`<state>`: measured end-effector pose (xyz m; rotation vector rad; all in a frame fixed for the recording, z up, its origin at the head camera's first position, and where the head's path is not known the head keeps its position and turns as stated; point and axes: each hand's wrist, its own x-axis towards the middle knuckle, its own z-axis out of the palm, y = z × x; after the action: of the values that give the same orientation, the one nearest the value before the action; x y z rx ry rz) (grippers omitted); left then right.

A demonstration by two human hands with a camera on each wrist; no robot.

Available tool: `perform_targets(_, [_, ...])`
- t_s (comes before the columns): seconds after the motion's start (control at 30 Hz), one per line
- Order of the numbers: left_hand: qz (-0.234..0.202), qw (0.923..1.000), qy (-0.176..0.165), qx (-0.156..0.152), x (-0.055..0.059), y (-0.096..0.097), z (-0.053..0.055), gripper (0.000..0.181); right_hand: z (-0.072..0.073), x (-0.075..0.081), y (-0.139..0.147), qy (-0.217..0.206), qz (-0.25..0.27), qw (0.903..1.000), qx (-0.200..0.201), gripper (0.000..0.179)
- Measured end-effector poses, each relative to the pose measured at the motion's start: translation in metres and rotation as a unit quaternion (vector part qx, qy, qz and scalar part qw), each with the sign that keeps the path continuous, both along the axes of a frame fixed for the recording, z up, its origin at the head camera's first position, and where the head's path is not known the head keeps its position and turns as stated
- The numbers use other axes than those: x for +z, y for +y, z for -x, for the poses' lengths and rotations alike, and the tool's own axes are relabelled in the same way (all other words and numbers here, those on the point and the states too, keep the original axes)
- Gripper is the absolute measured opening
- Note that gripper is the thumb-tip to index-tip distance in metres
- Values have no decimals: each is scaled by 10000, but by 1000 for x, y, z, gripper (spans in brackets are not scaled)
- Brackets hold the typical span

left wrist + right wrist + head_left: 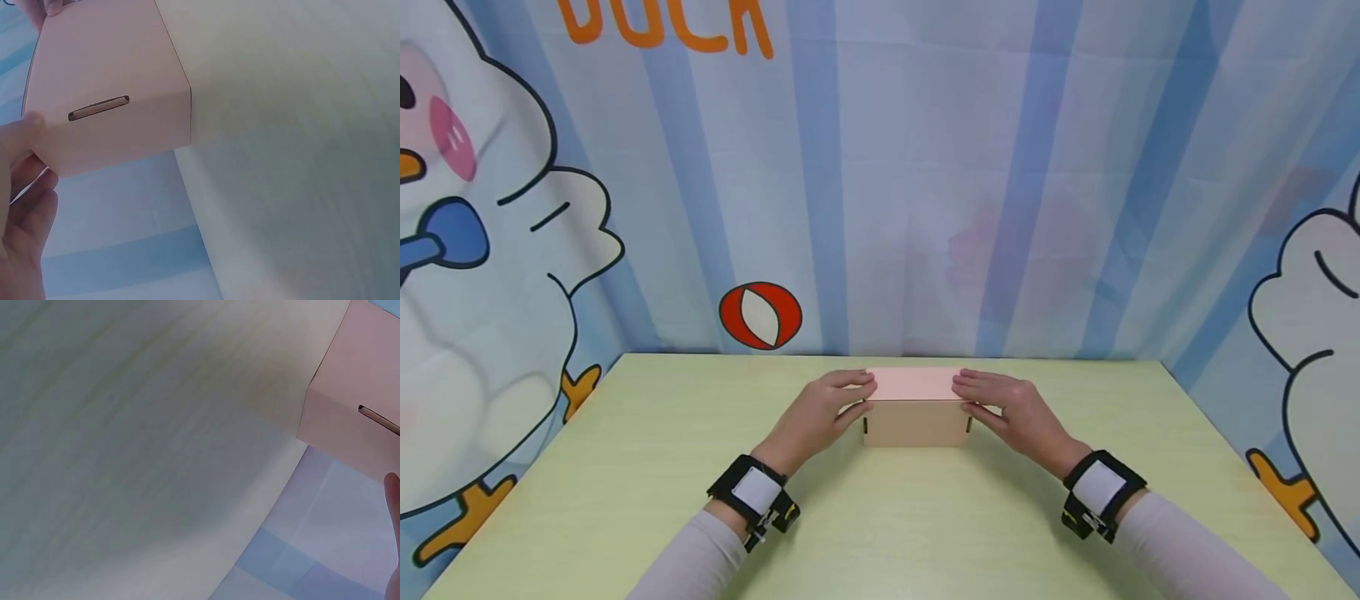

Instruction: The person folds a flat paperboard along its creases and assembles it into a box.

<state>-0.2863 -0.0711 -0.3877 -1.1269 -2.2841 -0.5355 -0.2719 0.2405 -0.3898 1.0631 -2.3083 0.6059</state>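
Observation:
A pink cardboard box [917, 423] with a flat pink top [917, 384] stands on the table, its long front face toward me. At its left end my left hand [820, 414] holds the upper edge, fingers along the top and thumb lower at the front corner. My right hand [1018, 417] grips the opposite end in much the same way. A narrow slot [99, 108] shows near the box's left end in the left wrist view. In the right wrist view the box [350, 419] has a similar slot, and only one digit of the right hand [392, 550] shows.
The pale yellow-green table [700, 400] ends just behind the box. Beyond it hangs a blue-striped curtain [910, 167] printed with cartoon ducks and a red-and-white ball [761, 316]. Both wrists wear black straps [747, 492] carrying small cameras.

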Motion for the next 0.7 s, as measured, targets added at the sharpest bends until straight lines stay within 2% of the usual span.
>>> perform_targets(0.23, [-152,9998,-136,91,1,1,1,35,2,-2,0,-39,166,9999,-25,45])
perform_targets(0.33, [-384,9980,-495,63,-2,1,1,36,3,-4,-1,-128,274,9995,-36,44])
perform_targets(0.47, [-730,9910,-1118,15,-5,1,1,37,4,-5,-3,-261,371,9990,-39,41])
perform_targets(0.57, [-794,9874,-1360,130,-5,-1,2,36,4,-1,-5,-406,445,9982,-35,38])
perform_targets(0.7, [-1022,9781,-1799,214,0,-4,4,33,4,5,-9,-886,622,9941,-56,32])
